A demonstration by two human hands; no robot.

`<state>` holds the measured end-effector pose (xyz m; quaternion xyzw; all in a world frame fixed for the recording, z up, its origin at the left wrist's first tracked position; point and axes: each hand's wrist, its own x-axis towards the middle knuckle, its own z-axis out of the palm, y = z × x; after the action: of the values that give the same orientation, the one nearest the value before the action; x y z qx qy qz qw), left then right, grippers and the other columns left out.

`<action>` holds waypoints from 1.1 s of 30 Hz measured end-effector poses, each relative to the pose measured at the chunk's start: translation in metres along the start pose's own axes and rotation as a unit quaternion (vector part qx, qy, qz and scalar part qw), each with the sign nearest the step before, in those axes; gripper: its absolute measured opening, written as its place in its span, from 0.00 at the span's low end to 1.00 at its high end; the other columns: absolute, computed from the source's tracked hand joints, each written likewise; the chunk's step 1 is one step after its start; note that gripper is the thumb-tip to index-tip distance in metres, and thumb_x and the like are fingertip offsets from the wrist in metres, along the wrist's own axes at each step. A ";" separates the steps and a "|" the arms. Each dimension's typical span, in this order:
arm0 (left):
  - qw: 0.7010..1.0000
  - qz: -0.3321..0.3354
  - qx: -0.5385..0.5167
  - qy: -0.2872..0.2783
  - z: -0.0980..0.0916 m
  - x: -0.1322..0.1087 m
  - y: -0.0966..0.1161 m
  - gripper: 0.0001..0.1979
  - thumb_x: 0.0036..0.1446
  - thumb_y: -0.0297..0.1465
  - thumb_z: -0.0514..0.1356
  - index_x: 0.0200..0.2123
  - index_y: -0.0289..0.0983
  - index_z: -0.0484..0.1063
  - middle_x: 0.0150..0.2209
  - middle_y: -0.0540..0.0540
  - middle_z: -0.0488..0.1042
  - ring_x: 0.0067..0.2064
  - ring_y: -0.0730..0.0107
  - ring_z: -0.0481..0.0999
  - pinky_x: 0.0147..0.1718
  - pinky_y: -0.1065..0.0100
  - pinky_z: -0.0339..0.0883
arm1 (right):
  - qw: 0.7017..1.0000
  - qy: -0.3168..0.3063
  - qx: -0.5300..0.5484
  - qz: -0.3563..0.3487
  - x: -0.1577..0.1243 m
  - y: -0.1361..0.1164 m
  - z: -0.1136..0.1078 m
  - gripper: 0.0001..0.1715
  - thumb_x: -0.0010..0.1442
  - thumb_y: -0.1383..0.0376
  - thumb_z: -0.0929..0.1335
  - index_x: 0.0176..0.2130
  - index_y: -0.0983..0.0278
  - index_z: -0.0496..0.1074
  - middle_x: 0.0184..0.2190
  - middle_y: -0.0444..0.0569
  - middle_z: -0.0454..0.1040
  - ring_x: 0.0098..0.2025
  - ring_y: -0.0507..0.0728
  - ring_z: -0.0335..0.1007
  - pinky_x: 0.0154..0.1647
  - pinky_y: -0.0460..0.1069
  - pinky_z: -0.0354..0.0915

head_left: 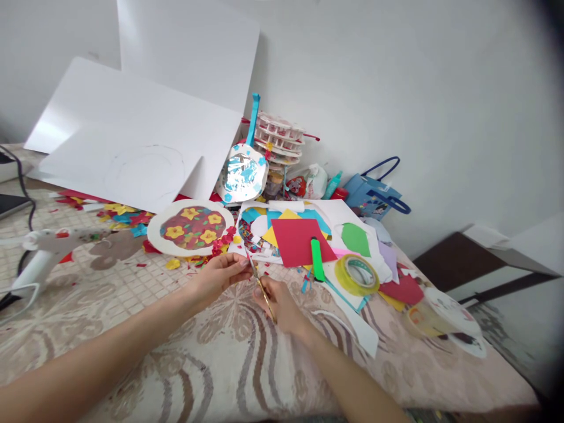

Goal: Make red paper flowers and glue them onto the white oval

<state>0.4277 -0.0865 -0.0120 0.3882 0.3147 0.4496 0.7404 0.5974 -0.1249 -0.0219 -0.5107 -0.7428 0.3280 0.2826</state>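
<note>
White wall behind, and a table (185,352) under a beige swirly-patterned cloth that's pretty much buried in craft stuff. Two big white foam boards (132,135) lean against the wall at the far left corner, one with a faint pencilled circle on it.

Near the middle of the table, the left hand (220,275) is pinched mostly closed, fingertips on a small piece I can't make out, right at the tip of the scissors (261,288). The right hand (277,302) is curled around the scissors' gold handles, blades pointing away toward the far edge. Both hands sit close together, almost touching.

Just beyond them is a paper plate (190,228) decorated with yellow flowers on a dark red centre, with red and yellow scraps scattered around it. To the right of that, a red paper square (299,241) lies on a pile of yellow, blue and white sheets, with a green highlighter (317,259) on its corner and a roll of clear tape (356,274) right beside it. A green paper hexagon (355,238) sits a bit further back.

At the left edge there's a white hot glue gun (37,258) with its cord trailing off. Toward the far edge, a foil-covered plate (242,171) stands against a stack of plastic trays (279,141), and a blue gift bag (374,191) sits by the wall.
</note>
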 end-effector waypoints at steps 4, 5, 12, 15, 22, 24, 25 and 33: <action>1.000 -0.003 0.000 0.004 0.000 0.000 -0.002 0.11 0.44 0.33 0.67 0.27 0.33 0.70 0.30 0.47 0.74 0.34 0.72 0.74 0.38 0.72 0.69 | 1.000 0.000 0.003 0.007 0.000 -0.001 0.000 0.17 0.58 0.59 0.62 0.22 0.63 0.55 0.16 0.39 0.54 0.20 0.48 0.47 0.21 0.45 0.45; 1.000 -0.003 0.000 0.005 0.000 0.001 -0.002 0.11 0.44 0.33 0.67 0.27 0.33 0.70 0.30 0.47 0.75 0.33 0.72 0.74 0.38 0.72 0.69 | 1.000 -0.001 0.005 0.008 0.000 -0.001 0.000 0.17 0.58 0.58 0.62 0.22 0.63 0.55 0.16 0.39 0.55 0.20 0.48 0.48 0.21 0.45 0.45; 0.999 0.020 0.033 0.022 -0.001 0.003 -0.003 0.10 0.47 0.33 0.65 0.28 0.33 0.69 0.29 0.47 0.76 0.32 0.72 0.75 0.38 0.70 0.70 | 1.000 -0.004 0.004 0.016 0.000 0.002 0.001 0.18 0.58 0.57 0.62 0.22 0.63 0.56 0.16 0.39 0.56 0.20 0.48 0.49 0.21 0.44 0.45; 0.998 0.021 0.042 0.030 -0.001 0.002 -0.002 0.11 0.46 0.34 0.66 0.27 0.33 0.69 0.27 0.47 0.75 0.31 0.73 0.74 0.36 0.71 0.70 | 1.000 -0.001 0.005 0.009 -0.001 0.003 0.001 0.18 0.58 0.57 0.62 0.22 0.63 0.56 0.16 0.39 0.56 0.20 0.48 0.48 0.21 0.44 0.45; 0.999 0.007 0.019 0.030 0.004 -0.001 0.000 0.11 0.44 0.33 0.67 0.27 0.32 0.70 0.28 0.46 0.76 0.31 0.71 0.75 0.36 0.70 0.69 | 1.000 -0.003 0.004 0.004 -0.001 0.000 0.001 0.18 0.59 0.56 0.61 0.23 0.63 0.57 0.17 0.39 0.56 0.20 0.48 0.49 0.21 0.44 0.46; 0.999 0.004 0.017 0.033 0.004 -0.001 0.000 0.11 0.44 0.33 0.67 0.26 0.32 0.70 0.28 0.46 0.76 0.31 0.72 0.75 0.36 0.71 0.69 | 1.000 -0.001 0.000 0.006 -0.002 0.000 0.001 0.19 0.59 0.55 0.61 0.23 0.64 0.57 0.17 0.39 0.56 0.20 0.48 0.49 0.20 0.44 0.46; 0.999 0.003 0.015 0.033 0.004 -0.001 0.000 0.11 0.44 0.33 0.67 0.26 0.32 0.70 0.28 0.46 0.76 0.31 0.72 0.75 0.36 0.71 0.69 | 1.000 0.001 -0.002 0.007 -0.002 -0.001 0.001 0.19 0.59 0.55 0.61 0.23 0.64 0.57 0.17 0.39 0.57 0.20 0.48 0.49 0.20 0.44 0.46; 0.999 0.008 0.005 0.033 0.003 0.000 -0.003 0.11 0.44 0.33 0.67 0.26 0.33 0.70 0.27 0.47 0.75 0.31 0.72 0.74 0.35 0.71 0.68 | 1.000 -0.005 -0.005 0.014 -0.002 -0.001 0.002 0.19 0.60 0.56 0.60 0.22 0.63 0.56 0.16 0.40 0.57 0.19 0.48 0.50 0.20 0.44 0.45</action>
<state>0.4313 -0.0884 -0.0136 0.3795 0.3378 0.4665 0.7241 0.5956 -0.1272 -0.0229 -0.5205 -0.7387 0.3306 0.2721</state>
